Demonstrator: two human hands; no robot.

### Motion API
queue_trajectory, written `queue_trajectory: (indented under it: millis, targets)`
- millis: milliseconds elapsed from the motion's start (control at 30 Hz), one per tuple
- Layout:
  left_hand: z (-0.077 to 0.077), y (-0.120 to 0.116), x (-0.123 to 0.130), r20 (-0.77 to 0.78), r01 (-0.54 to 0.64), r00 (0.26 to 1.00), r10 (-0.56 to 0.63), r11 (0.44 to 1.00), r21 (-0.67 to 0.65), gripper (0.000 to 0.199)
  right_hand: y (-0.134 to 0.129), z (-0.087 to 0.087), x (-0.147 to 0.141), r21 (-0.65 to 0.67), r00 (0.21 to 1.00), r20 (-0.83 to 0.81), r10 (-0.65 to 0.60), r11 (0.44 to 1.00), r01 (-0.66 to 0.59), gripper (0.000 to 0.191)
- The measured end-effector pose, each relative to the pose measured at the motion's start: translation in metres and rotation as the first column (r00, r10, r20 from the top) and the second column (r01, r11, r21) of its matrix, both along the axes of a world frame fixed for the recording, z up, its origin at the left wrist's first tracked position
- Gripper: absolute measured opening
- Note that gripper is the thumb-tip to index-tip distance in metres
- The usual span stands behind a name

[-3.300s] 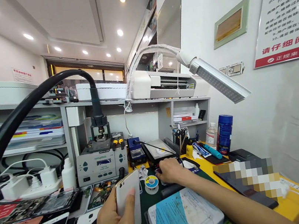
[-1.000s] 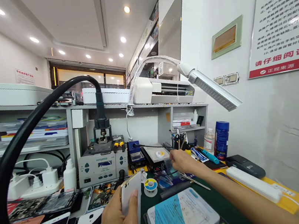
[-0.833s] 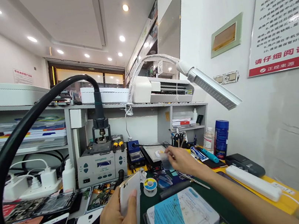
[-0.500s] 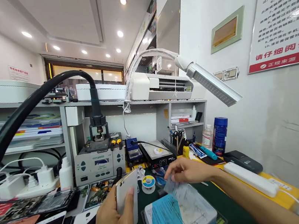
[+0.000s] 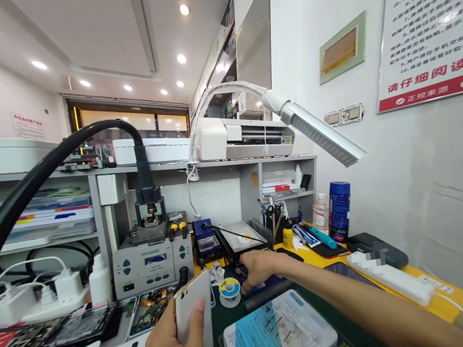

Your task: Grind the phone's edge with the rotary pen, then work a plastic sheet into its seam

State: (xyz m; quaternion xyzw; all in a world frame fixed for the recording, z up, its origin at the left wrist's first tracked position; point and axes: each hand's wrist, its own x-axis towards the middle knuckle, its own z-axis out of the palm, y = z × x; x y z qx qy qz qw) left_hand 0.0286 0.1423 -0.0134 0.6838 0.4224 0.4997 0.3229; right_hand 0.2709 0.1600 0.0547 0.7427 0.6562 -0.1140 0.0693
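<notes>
My left hand is closed around a white-backed phone, tilted up, its camera end at the top and the thumb across its back. My right hand reaches over the dark green mat, fingers apart and pointing down beside a solder spool. Its fingertips are by a dark blue packet; whether they touch it I cannot tell. In front of that arm lies a flat white and blue box with a smudged top. A dark cylindrical bar lies behind the box.
A black flexible arm loops across the left side. Opened phones and circuit boards lie left. A rework station and a soldering iron holder stand behind. On the right are a blue spray can and a white power strip.
My right hand has moved away and left from above the box toward the solder spool. The translucent plastic it held no longer shows in its fingers. The left hand still holds the phone.
</notes>
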Motion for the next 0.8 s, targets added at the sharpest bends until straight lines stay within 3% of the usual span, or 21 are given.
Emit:
queue_trajectory:
  millis: [100,200,467,633,800]
  targets:
    - [0.001,0.0,0.001,0.008,-0.001,1.0,0.001,1.0,-0.005,0.06,0.008,-0.006,-0.007,-0.093,0.999,0.047,-0.014,0.995,0.018,0.032]
    - [0.003,-0.001,0.001,0.009,-0.005,1.0,0.005,1.0,-0.019,0.061,0.008,-0.011,-0.008,-0.102,0.996,0.087,-0.026,0.994,0.034,0.033]
    - [0.005,-0.005,0.002,0.01,0.026,1.0,-0.025,0.995,-0.093,0.066,0.004,-0.017,-0.004,-0.019,0.992,0.122,-0.04,0.999,0.043,0.034]
    - [0.005,-0.004,0.002,0.008,0.014,1.0,-0.014,0.997,-0.073,0.065,0.007,-0.021,-0.005,0.012,0.99,0.12,-0.071,0.997,0.07,0.034]
    - [0.005,-0.003,0.002,0.005,0.011,1.0,-0.011,0.999,-0.036,0.063,0.008,-0.03,-0.01,0.135,0.987,0.126,-0.099,0.987,0.082,0.034]
